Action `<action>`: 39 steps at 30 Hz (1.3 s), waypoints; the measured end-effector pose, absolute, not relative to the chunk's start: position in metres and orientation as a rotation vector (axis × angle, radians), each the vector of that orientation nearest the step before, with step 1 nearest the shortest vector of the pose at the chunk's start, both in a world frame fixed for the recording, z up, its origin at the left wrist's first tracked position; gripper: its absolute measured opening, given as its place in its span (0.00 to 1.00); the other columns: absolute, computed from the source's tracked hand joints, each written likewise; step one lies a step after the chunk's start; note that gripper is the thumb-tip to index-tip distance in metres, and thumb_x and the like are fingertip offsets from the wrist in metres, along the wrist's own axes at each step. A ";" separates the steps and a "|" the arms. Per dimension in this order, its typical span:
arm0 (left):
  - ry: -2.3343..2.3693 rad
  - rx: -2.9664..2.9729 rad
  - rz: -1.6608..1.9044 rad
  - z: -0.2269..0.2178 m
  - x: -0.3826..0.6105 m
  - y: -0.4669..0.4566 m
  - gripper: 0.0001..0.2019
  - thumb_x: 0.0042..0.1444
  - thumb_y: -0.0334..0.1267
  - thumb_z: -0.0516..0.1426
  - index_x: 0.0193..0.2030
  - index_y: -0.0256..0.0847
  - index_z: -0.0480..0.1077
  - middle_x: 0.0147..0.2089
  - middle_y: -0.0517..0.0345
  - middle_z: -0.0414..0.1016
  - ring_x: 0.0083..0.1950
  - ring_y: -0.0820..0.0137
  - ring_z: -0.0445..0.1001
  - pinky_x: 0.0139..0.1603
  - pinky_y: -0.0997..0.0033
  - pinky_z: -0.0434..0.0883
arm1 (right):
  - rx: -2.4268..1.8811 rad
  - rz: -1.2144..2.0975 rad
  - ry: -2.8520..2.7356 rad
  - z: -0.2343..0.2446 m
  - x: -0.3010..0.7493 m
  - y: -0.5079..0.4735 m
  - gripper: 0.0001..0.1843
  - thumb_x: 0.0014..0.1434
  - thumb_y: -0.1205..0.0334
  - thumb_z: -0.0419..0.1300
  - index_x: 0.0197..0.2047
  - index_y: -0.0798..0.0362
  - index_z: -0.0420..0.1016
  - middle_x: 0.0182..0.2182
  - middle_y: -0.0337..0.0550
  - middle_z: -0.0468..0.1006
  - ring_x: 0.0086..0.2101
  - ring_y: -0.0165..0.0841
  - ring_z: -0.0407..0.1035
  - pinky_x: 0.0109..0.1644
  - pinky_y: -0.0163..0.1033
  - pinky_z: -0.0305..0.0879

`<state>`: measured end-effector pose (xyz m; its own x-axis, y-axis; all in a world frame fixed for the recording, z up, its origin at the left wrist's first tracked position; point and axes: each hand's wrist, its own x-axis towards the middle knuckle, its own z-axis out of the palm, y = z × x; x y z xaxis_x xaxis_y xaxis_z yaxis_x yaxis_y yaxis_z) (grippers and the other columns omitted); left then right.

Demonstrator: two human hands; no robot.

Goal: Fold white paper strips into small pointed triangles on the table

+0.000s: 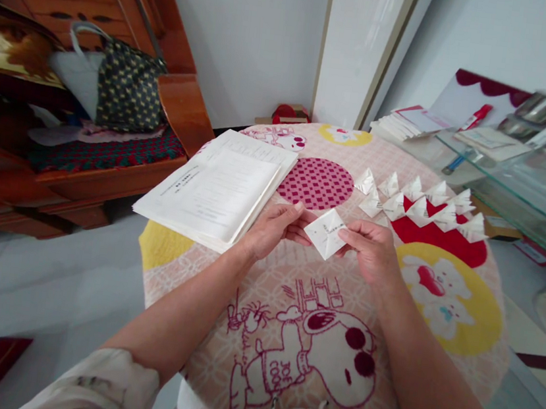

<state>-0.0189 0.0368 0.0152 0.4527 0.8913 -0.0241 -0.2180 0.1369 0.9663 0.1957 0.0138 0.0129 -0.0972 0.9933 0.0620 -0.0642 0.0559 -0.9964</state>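
A small white folded paper square (324, 234), turned like a diamond with creases meeting near its middle and some print on it, is held above the table. My right hand (374, 249) pinches its right corner, thumb on top. At the left corner, my left hand (275, 227) reaches in with fingers stretched out, their tips touching or just behind the paper; its thumb stays off the paper. Beyond my right hand, several pointed folded paper pieces (421, 209) stand in two rows. A stack of printed white sheets (220, 185) lies left of my left hand.
A round table with a patterned cloth (301, 380) is in front of me. On the right, a glass shelf (522, 162) carries papers, a red marker (476, 117) and metal bowls. A wooden bench (178, 120) with a dark patterned bag (131, 87) stands at the left.
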 end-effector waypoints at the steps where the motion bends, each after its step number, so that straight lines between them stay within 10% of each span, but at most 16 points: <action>1: 0.742 1.151 0.906 0.015 -0.020 0.037 0.30 0.56 0.63 0.59 0.40 0.32 0.78 0.36 0.44 0.83 0.34 0.68 0.80 0.36 0.70 0.77 | -1.073 1.255 -1.258 0.013 0.197 0.014 0.10 0.51 0.56 0.69 0.26 0.53 0.79 0.22 0.41 0.80 0.21 0.31 0.70 0.25 0.36 0.68; 26: 0.928 1.473 0.853 0.011 -0.009 0.030 0.09 0.51 0.38 0.64 0.29 0.33 0.74 0.24 0.60 0.73 0.24 0.78 0.68 0.23 0.80 0.63 | -1.129 1.285 -1.517 0.014 0.184 0.007 0.15 0.55 0.53 0.67 0.24 0.53 0.77 0.21 0.40 0.78 0.22 0.30 0.70 0.26 0.35 0.66; 39: 0.929 1.278 0.838 0.012 -0.013 0.036 0.06 0.53 0.33 0.63 0.35 0.32 0.74 0.25 0.58 0.77 0.23 0.77 0.74 0.25 0.80 0.72 | -1.162 1.290 -1.423 0.016 0.195 0.012 0.14 0.52 0.55 0.68 0.22 0.54 0.76 0.18 0.40 0.76 0.19 0.29 0.68 0.24 0.34 0.64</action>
<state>-0.0129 0.0361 0.0115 0.4052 0.9087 -0.1002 -0.0060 0.1122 0.9937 0.1947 0.0116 0.0159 -0.1890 0.9819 0.0121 0.0839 0.0284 -0.9961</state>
